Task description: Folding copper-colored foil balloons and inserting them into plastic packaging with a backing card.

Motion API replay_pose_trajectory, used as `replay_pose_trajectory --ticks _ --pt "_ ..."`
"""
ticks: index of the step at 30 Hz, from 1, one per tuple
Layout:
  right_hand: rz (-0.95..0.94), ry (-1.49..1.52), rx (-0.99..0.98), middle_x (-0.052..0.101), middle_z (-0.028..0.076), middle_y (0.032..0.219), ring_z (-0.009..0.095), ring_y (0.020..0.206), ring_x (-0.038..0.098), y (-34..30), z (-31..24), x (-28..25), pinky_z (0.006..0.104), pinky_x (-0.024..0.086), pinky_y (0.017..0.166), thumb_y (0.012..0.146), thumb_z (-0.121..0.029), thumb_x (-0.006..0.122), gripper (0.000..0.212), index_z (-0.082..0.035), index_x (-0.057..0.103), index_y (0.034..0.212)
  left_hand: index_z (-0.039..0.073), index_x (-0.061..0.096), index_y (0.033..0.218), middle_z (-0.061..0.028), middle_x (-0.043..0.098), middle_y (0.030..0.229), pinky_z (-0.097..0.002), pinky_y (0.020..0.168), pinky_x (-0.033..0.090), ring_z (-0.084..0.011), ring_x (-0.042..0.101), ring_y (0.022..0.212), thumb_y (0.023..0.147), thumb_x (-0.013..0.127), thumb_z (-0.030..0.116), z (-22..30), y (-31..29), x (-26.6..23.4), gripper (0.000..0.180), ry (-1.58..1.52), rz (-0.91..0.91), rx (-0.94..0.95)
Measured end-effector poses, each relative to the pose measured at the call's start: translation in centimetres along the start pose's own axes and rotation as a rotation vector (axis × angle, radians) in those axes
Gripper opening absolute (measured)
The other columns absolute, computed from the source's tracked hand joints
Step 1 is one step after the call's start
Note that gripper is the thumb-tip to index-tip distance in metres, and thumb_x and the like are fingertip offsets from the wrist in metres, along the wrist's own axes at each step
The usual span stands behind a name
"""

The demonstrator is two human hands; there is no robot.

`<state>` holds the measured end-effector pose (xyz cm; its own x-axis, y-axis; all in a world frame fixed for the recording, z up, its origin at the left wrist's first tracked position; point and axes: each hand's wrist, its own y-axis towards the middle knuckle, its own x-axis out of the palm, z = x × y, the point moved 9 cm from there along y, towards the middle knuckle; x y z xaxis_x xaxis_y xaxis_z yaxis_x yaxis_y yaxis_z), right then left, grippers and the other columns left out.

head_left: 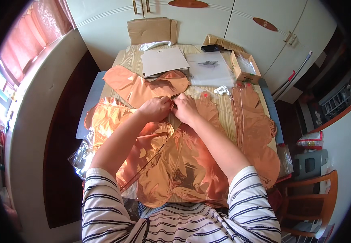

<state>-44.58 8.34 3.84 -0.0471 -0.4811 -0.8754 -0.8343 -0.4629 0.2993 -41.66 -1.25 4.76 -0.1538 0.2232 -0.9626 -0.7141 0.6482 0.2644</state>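
Observation:
My left hand (pixel 156 109) and my right hand (pixel 185 108) meet above the middle of the table. Their fingers are closed in a pinch on the edge of a flat copper-coloured foil balloon (pixel 123 83), which curves away to the far left. My fingers hide the exact spot they grip. Beneath my forearms spreads another shiny, creased foil balloon (pixel 183 170), reaching the near table edge. More crumpled copper foil (pixel 108 117) lies left of my left arm. To the right of my right arm rest flat, lobed foil balloons (pixel 250 121), one over another.
At the back sit white card sheets (pixel 164 60), clear plastic bags (pixel 210 71) and an open cardboard box (pixel 246 67). A small white bundle (pixel 222 90) lies nearer. Cabinets (pixel 199 20) stand behind the table, a wooden chair (pixel 325 202) at the right.

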Motion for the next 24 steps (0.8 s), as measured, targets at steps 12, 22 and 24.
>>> replay_pose_trajectory --ticks 12,22,24 --pt "0.251 0.152 -0.073 0.063 0.013 0.108 0.037 0.099 0.062 -0.2 0.1 -1.3 0.0460 0.051 0.090 0.079 -0.014 0.075 0.026 -0.006 0.072 0.103 0.002 0.076 0.097 -0.0102 0.075 0.080 -0.0320 0.061 0.054 -0.0182 0.070 0.066 0.077 0.086 0.031 -6.7 1.0 -1.6 0.036 -0.547 0.084 -0.547" --pt "0.139 -0.060 -0.240 0.063 0.011 0.114 0.032 0.108 0.057 -1.1 -3.5 -1.8 0.0450 0.045 0.098 0.085 -0.025 0.073 0.020 -0.008 0.077 0.095 0.006 0.064 0.122 -0.0115 0.074 0.100 -0.0365 0.075 0.057 -0.0228 0.071 0.086 0.079 0.083 0.013 -6.8 -1.1 -2.5 0.047 -0.664 0.213 -0.595" --pt "0.196 0.006 -0.260 0.063 0.013 0.114 0.034 0.106 0.058 -0.5 -2.8 -1.5 0.0459 0.046 0.099 0.087 -0.027 0.069 0.022 -0.006 0.076 0.091 0.014 0.048 0.141 -0.0121 0.072 0.110 -0.0455 0.085 0.055 -0.0340 0.071 0.098 0.077 0.076 0.017 -5.1 -0.7 -2.9 0.071 -0.338 0.253 -0.534"
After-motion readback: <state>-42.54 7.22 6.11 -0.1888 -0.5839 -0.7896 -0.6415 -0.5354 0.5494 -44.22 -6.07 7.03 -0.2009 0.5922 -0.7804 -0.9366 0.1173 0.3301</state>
